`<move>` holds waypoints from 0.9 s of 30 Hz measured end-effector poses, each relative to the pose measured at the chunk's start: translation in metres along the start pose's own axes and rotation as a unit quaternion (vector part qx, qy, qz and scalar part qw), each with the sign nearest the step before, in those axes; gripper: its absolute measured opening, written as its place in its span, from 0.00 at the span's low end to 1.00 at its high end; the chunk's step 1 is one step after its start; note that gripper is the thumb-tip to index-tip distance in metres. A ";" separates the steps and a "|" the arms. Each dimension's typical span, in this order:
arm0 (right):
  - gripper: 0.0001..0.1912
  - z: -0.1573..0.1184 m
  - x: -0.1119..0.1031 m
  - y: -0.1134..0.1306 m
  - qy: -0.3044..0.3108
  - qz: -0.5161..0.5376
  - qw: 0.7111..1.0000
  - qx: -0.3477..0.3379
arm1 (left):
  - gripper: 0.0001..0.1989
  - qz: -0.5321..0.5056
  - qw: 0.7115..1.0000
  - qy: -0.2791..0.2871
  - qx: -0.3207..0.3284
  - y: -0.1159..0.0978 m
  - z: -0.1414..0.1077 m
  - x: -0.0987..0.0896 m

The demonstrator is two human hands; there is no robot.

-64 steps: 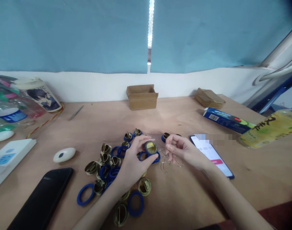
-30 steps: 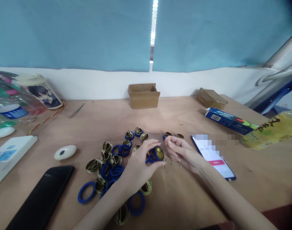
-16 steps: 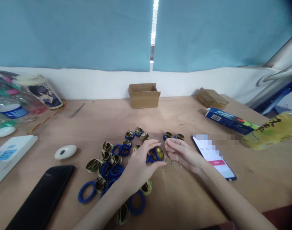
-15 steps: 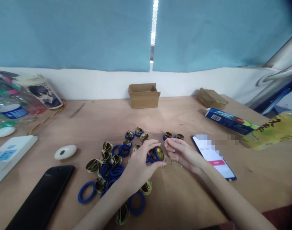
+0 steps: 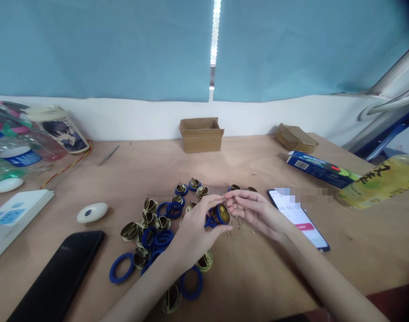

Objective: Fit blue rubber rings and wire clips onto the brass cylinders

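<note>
Between the thumb and fingers of my left hand [image 5: 195,226] is a round brass cap [image 5: 223,214] with a blue rim, its face turned to the right. My right hand [image 5: 258,214] comes in from the right, its thumb and fingertips pinched together close by the cap and the left fingertips. Whatever those right fingers hold is too small to make out. Thin curved wire pieces [image 5: 238,222] lie on the table under the hands. Loose brass caps [image 5: 129,231] and blue rings [image 5: 121,268] are scattered around my left forearm. Blue-rimmed caps [image 5: 194,184] sit beyond my left hand.
Right of my hands lies a lit phone [image 5: 300,219]; a black phone [image 5: 58,277] is at left, by a white oval case [image 5: 92,213] and a power strip [image 5: 18,221]. An open cardboard box [image 5: 202,142], tweezers [image 5: 109,155], bottles [image 5: 19,156] and a blue carton [image 5: 321,169] stand farther back.
My right hand has moved slightly left, bringing its fingertips up to the cap and the left fingers. My left hand still holds the cap in nearly the same place.
</note>
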State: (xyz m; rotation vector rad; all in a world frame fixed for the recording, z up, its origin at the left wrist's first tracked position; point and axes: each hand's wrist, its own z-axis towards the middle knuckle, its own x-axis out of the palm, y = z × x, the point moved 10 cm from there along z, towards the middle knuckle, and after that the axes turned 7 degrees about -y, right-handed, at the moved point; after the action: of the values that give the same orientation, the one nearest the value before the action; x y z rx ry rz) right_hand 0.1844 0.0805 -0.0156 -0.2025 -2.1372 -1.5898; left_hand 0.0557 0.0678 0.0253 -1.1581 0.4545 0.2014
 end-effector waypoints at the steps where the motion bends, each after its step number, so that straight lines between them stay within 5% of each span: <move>1: 0.11 -0.001 0.000 0.001 -0.002 -0.010 1.000 -0.004 | 0.29 0.001 1.000 0.000 -0.001 0.000 0.000 0.000; 18: 0.16 0.000 -0.010 0.019 -0.034 -0.129 0.984 -0.118 | 0.26 0.015 1.000 -0.003 -0.017 0.003 0.002 -0.003; 27: 0.10 -0.004 -0.011 0.025 -0.106 -0.352 0.909 -0.196 | 0.26 0.021 1.000 -0.005 -0.006 0.005 0.002 -0.003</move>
State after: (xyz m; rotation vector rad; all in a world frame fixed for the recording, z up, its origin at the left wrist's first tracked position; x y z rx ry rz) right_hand 0.2050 0.0864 0.0017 0.3331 -2.1477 -2.5093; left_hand 0.0517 0.0716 0.0233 -1.1589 0.4699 0.2471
